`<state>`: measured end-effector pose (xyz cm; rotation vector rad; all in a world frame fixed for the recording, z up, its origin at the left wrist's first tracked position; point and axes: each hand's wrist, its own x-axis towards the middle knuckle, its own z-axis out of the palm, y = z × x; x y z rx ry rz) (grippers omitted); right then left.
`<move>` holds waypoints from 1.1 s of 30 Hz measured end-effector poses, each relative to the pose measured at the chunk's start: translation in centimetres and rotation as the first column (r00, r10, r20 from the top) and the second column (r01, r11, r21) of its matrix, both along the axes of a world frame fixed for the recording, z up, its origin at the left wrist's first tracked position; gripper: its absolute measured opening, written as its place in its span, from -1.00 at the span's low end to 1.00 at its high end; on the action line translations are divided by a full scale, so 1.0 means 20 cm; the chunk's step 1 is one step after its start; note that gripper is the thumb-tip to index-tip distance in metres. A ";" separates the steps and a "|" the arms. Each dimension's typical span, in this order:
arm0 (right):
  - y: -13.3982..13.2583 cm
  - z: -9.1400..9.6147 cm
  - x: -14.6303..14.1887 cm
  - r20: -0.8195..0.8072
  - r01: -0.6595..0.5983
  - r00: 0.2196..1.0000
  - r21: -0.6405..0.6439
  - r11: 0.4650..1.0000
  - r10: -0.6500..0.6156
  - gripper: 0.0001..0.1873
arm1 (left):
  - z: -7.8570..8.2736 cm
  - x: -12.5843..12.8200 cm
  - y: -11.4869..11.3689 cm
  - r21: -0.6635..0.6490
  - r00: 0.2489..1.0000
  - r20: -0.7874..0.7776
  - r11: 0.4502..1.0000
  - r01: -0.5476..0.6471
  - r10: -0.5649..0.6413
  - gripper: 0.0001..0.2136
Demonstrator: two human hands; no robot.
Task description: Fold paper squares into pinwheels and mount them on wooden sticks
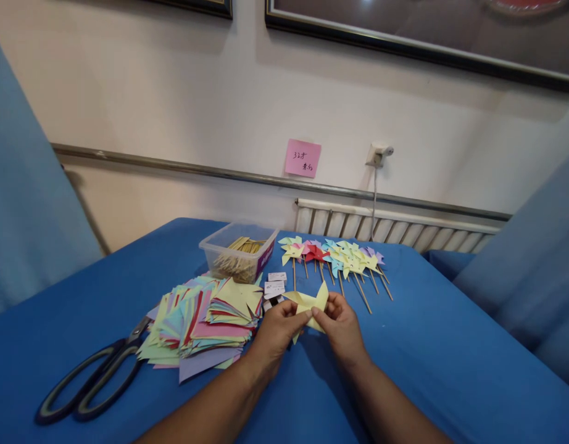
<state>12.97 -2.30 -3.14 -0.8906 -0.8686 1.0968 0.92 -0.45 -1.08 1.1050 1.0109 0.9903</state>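
Between both hands is a pale yellow paper pinwheel [322, 298], its blades partly folded and held above the blue table. My left hand [281, 325] pinches it from the left, thumb across the paper near the centre. My right hand [342, 327] grips it from the right, with its thumb close to the left one. Fingers behind the paper are hidden. Left of my hands lies a thick pile of cut coloured paper [205, 327]. Small white boxes [274, 287] sit just beyond my left hand. Several finished pinwheels on sticks [352, 258] lie farther back.
A clear plastic tub [210, 251] of thin wooden sticks [240, 253] stands behind the paper pile. Large dark-handled scissors [106, 364] lie at the left on the blue tablecloth [451, 370]. A radiator [405, 231] and a pink note [303, 158] are at the wall.
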 end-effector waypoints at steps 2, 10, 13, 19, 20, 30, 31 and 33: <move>0.00 -0.01 0.00 -0.019 0.000 1.000 -0.018 1.000 0.000 -0.63 | -0.01 0.00 0.00 0.001 1.000 -0.007 1.000 -0.010 0.010 -0.75; 0.00 -0.03 -0.01 -0.044 -0.038 0.998 -0.025 0.999 0.037 -0.62 | -0.01 0.00 0.01 0.023 0.996 -0.079 0.999 -0.048 0.050 -0.79; -0.01 -0.01 -0.01 -0.047 -0.037 0.998 -0.029 0.999 0.035 -0.64 | 0.01 0.00 0.02 0.037 0.994 -0.092 0.998 -0.046 0.049 -0.81; 0.00 -0.04 0.03 -0.139 0.024 0.990 -0.076 0.997 -0.035 -0.60 | 0.01 -0.02 0.02 0.035 0.996 -0.083 0.999 -0.031 0.033 -0.82; 0.02 -0.05 0.04 -0.171 0.024 0.984 -0.105 0.994 -0.042 -0.56 | 0.00 -0.02 0.01 0.028 0.997 -0.073 1.000 -0.015 0.017 -0.81; 0.11 -0.15 0.09 -0.015 0.049 0.999 -0.176 0.983 -0.053 -0.65 | -0.07 0.01 -0.14 -0.075 0.970 0.024 0.967 0.244 -0.243 -0.80; 0.11 -0.15 0.08 0.026 0.046 0.999 -0.166 0.985 -0.042 -0.66 | -0.07 -0.01 -0.15 -0.070 0.965 0.024 0.963 0.261 -0.260 -0.79; 0.11 -0.16 0.06 0.113 0.042 0.993 -0.139 0.989 -0.027 -0.69 | -0.09 -0.04 -0.16 -0.066 0.958 0.033 0.955 0.288 -0.286 -0.77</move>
